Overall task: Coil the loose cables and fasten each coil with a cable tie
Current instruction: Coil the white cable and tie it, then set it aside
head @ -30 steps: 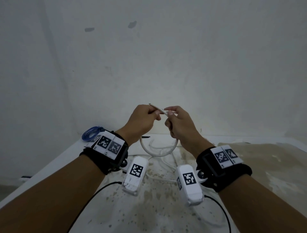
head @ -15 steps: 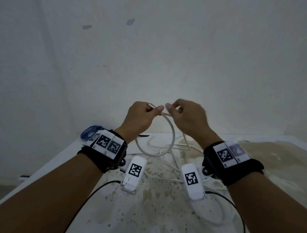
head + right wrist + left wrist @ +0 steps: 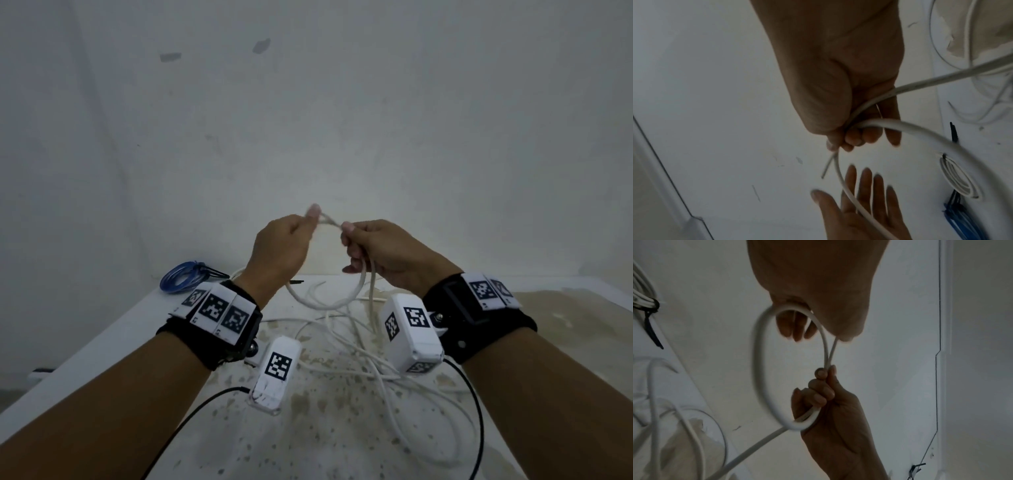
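Observation:
A white cable (image 3: 342, 301) hangs as one loop between my raised hands, and its remaining length trails onto the table (image 3: 102, 335). My right hand (image 3: 380, 253) grips the loop where the strands cross, with thumb and forefinger pinching near the thin free end. In the right wrist view my left hand (image 3: 859, 203) shows straight, spread fingers, and the cable (image 3: 941, 141) lies across its palm. The left wrist view shows the loop (image 3: 758, 353) running from under my left hand (image 3: 813, 280) down into the right hand (image 3: 830, 410).
A blue coil (image 3: 181, 277) bound with a black tie lies at the table's far left corner, with a tied white coil (image 3: 960, 177) beside it. A loose black cable tie (image 3: 296, 282) lies near the wall. Loose white cable is strewn over the stained tabletop.
Both hands pinched the cable end a second ago. A loop then formed, the hands rose a little, the right hand closed round the loop and the left fingers straightened.

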`<control>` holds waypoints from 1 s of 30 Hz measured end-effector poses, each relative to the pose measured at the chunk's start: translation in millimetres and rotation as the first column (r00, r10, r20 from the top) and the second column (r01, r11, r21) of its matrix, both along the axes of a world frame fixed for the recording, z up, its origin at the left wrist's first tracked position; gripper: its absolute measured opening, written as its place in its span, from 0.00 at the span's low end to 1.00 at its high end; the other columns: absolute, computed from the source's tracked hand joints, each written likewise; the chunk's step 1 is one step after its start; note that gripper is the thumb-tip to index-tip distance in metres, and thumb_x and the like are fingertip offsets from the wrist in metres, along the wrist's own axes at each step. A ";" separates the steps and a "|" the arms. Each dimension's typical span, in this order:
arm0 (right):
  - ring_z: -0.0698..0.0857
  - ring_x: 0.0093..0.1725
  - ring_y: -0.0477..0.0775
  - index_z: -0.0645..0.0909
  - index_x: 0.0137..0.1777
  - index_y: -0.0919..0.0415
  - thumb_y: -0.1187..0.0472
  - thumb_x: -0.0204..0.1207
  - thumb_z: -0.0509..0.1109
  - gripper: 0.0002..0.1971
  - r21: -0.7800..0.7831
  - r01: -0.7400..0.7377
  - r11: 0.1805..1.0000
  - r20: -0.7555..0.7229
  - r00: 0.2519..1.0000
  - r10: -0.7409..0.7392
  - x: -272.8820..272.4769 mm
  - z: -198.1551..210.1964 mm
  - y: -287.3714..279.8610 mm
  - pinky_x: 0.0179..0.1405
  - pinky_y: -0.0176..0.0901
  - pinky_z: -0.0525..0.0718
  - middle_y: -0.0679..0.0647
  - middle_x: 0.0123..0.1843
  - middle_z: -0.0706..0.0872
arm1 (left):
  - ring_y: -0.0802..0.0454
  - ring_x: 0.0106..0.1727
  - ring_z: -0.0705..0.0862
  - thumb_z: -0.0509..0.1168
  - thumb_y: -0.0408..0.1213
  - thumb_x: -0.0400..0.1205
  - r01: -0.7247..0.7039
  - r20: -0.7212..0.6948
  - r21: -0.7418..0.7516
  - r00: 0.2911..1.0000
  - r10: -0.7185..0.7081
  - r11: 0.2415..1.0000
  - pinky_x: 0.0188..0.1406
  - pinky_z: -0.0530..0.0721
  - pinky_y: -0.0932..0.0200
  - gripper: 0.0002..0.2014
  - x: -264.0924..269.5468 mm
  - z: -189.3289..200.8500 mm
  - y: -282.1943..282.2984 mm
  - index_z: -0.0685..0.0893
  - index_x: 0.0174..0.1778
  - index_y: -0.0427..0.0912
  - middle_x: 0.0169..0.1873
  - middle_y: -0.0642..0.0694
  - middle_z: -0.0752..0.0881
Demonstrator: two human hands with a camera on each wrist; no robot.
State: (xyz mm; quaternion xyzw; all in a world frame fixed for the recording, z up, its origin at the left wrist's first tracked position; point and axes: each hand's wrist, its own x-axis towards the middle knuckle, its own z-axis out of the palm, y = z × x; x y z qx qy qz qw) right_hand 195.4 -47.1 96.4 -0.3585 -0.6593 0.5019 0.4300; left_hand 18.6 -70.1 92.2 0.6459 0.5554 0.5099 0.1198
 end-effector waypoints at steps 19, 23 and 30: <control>0.82 0.20 0.52 0.77 0.39 0.63 0.56 0.90 0.58 0.18 -0.050 0.500 0.865 -0.433 0.769 -0.470 3.8 -15.2 6.1 0.38 0.55 0.88 0.52 0.23 0.80 | 0.47 0.29 0.81 0.58 0.44 0.88 0.544 0.816 -0.494 0.560 0.145 0.678 0.21 0.79 0.63 0.13 77.1 -34.8 -21.7 0.78 0.45 0.38 0.38 0.41 0.81; 0.77 0.18 0.50 0.77 0.37 0.62 0.57 0.89 0.60 0.18 0.047 0.457 0.888 -0.323 0.848 -0.419 28.6 -8.3 7.3 0.32 0.51 0.89 0.53 0.24 0.77 | 0.51 0.24 0.74 0.54 0.45 0.89 0.175 0.625 -0.400 0.770 0.128 0.900 0.22 0.71 0.63 0.18 53.1 -34.7 -17.0 0.75 0.36 0.42 0.29 0.45 0.78; 0.77 0.20 0.50 0.80 0.38 0.64 0.57 0.89 0.61 0.18 0.196 0.297 0.934 -0.056 0.955 -0.292 17.5 -16.4 1.1 0.32 0.50 0.88 0.54 0.25 0.77 | 0.60 0.31 0.83 0.59 0.43 0.89 0.181 0.132 0.024 0.974 -0.183 0.983 0.31 0.79 0.69 0.12 26.7 14.2 6.9 0.84 0.64 0.49 0.44 0.52 0.90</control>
